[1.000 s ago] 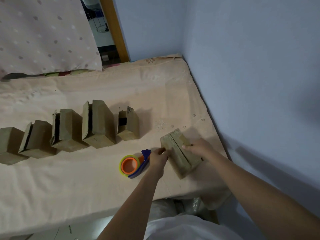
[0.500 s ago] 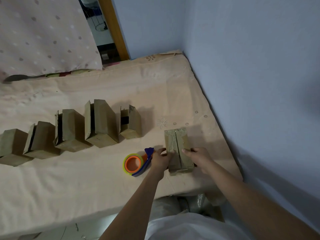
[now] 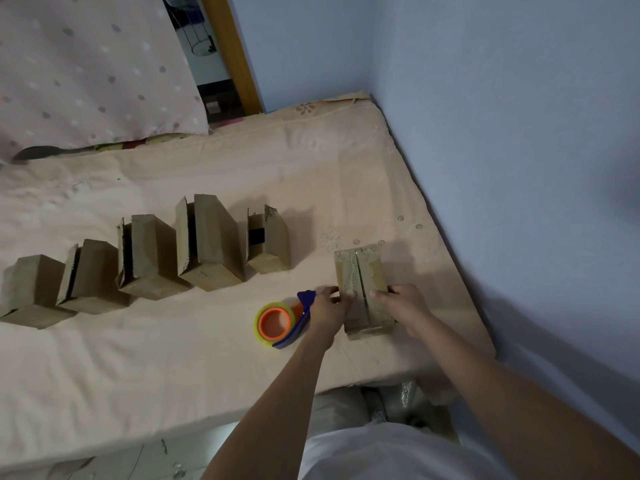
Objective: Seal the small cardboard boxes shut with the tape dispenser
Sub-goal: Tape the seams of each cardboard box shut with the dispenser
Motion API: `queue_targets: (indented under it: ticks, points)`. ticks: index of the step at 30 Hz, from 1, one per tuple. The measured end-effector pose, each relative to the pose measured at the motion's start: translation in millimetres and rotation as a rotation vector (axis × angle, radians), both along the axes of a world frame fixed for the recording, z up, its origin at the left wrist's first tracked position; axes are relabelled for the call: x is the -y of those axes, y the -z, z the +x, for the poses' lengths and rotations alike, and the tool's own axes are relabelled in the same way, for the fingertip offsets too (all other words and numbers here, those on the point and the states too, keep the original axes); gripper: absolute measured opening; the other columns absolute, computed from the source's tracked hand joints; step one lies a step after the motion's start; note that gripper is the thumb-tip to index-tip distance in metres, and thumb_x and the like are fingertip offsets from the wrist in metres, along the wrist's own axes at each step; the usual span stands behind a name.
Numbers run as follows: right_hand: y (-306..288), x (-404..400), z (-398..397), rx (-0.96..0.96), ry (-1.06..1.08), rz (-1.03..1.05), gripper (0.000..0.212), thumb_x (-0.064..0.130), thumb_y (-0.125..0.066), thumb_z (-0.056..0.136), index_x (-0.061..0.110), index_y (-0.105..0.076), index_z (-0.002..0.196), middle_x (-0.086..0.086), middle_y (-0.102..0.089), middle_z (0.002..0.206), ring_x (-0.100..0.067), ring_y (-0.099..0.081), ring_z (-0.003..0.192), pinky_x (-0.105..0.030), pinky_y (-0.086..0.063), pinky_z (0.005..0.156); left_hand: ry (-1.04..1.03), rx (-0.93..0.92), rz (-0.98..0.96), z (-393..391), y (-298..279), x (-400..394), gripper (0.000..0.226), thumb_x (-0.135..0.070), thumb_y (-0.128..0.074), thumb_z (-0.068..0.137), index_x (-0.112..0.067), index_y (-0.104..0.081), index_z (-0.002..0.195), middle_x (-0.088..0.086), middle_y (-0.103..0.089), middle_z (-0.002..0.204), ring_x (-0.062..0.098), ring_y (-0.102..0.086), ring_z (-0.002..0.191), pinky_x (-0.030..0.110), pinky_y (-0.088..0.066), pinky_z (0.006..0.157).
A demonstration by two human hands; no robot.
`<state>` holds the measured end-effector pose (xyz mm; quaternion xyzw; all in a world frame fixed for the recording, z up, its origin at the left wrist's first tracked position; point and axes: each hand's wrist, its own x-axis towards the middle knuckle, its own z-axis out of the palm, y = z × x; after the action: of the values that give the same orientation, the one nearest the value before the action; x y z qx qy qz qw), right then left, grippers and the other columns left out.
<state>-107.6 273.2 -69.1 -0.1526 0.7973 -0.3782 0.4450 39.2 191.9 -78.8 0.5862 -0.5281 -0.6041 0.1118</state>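
while both hands (image 3: 327, 311) (image 3: 405, 306) clasp its near sides, the box (image 3: 362, 275) lies lengthwise, pointing away.

place: looking like a bedroom in somebody's home, not a shop or workshop
surface: a bed (image 3: 173, 358) is doing duty as the worktable, with a peach sheet with small embroidered flowers lying over the mattress
bedding: a dotted pillow or folded quilt (image 3: 86, 71) is sitting at the far left, hard to tell which from this angle
walls: plain pale blue walls (image 3: 502, 133) are meeting in a corner right against the bed
doorway: a wooden door frame (image 3: 230, 53) is showing at the back, with another room behind it, too dim to make out
feel: everything is looking lived-in and domestic
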Motion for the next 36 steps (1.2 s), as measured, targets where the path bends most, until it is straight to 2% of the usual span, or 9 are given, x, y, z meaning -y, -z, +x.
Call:
queue_targets:
  ticks: [3,6,11,16,22,25,28,32,36]
  points:
    - [-1,6,2,-0.03,0.007,0.063,0.014,0.029,-0.076,0.083,0.018,-0.076,0.092,-0.002,-0.075,0.089,-0.02,-0.071,0.083,-0.038,-0.06,0.083,0.221,0.211,-0.344,17,-2,2,0.025,-0.027,-0.056,0.099,-0.013,-0.067,0.116,0.002,-0.072,0.106,0.02,-0.066,0.099,0.026,-0.049,0.075]
    - [-6,9,6,-0.093,0.006,0.119,0.013,0.03,-0.071,0.083,0.018,-0.074,0.088,-0.004,-0.074,0.088,-0.022,-0.069,0.085,-0.034,-0.058,0.079,0.317,0.498,-0.579,47,4,12,0.021,-0.02,-0.053,0.096,-0.011,-0.066,0.11,0.009,-0.069,0.102,0.03,-0.064,0.098,0.031,-0.044,0.072]
    - [-10,9,12,-0.146,-0.047,0.159,0.021,0.032,-0.064,0.088,0.013,-0.074,0.092,-0.004,-0.071,0.085,-0.024,-0.064,0.08,-0.025,-0.043,0.065,0.419,0.939,-0.453,89,20,17,0.059,-0.047,-0.057,0.096,-0.001,-0.045,0.132,0.015,-0.054,0.13,0.033,-0.052,0.121,0.037,-0.043,0.097]
    - [-15,9,14,-0.161,-0.061,0.191,0.028,0.036,-0.06,0.089,0.012,-0.072,0.097,-0.008,-0.072,0.093,-0.028,-0.066,0.089,-0.026,-0.044,0.069,0.435,0.841,-0.424,100,30,16,0.025,-0.027,-0.06,0.095,-0.013,-0.057,0.116,0.006,-0.065,0.11,0.027,-0.06,0.108,0.037,-0.046,0.092]
    - [-21,10,13,-0.137,-0.088,0.205,0.027,0.036,-0.059,0.09,0.014,-0.071,0.099,-0.008,-0.072,0.095,-0.028,-0.066,0.091,-0.028,-0.048,0.074,0.405,0.696,-0.364,99,27,19,0.029,-0.017,-0.063,0.094,-0.007,-0.054,0.119,0.008,-0.065,0.107,0.024,-0.063,0.093,0.029,-0.044,0.068]
    - [-17,7,2,0.031,0.001,0.162,0.032,0.036,-0.064,0.091,0.007,-0.072,0.102,-0.009,-0.074,0.095,-0.027,-0.07,0.088,-0.039,-0.058,0.083,0.425,0.612,-0.414,105,15,30,0.005,-0.013,-0.055,0.091,-0.009,-0.054,0.094,0.007,-0.063,0.089,0.023,-0.057,0.076,0.034,-0.045,0.063]
    - [-30,5,-8,-0.115,0.07,0.132,0.027,0.026,-0.06,0.093,0.005,-0.071,0.104,-0.012,-0.072,0.103,-0.028,-0.066,0.092,-0.03,-0.049,0.074,0.365,0.514,-0.331,109,-13,44,0.01,-0.018,-0.053,0.094,-0.009,-0.057,0.091,0.006,-0.064,0.085,0.021,-0.059,0.076,0.03,-0.044,0.063]
    - [-67,11,-5,-0.413,0.05,-0.08,0.023,0.013,-0.053,0.096,0.01,-0.071,0.108,-0.004,-0.07,0.108,-0.022,-0.063,0.1,-0.026,-0.044,0.08,0.287,0.272,-0.152,111,-48,53,0.017,-0.022,-0.053,0.098,-0.009,-0.063,0.093,0.01,-0.07,0.092,0.022,-0.065,0.084,0.03,-0.048,0.07]
    - [-87,19,9,-0.157,-0.116,-0.152,0.015,0.014,-0.06,0.094,0.016,-0.073,0.1,-0.002,-0.075,0.101,-0.013,-0.071,0.086,-0.025,-0.055,0.078,0.384,0.137,-0.115,106,-80,53,0.012,-0.021,-0.053,0.1,-0.013,-0.062,0.096,0.006,-0.071,0.096,0.023,-0.068,0.094,0.032,-0.053,0.076]
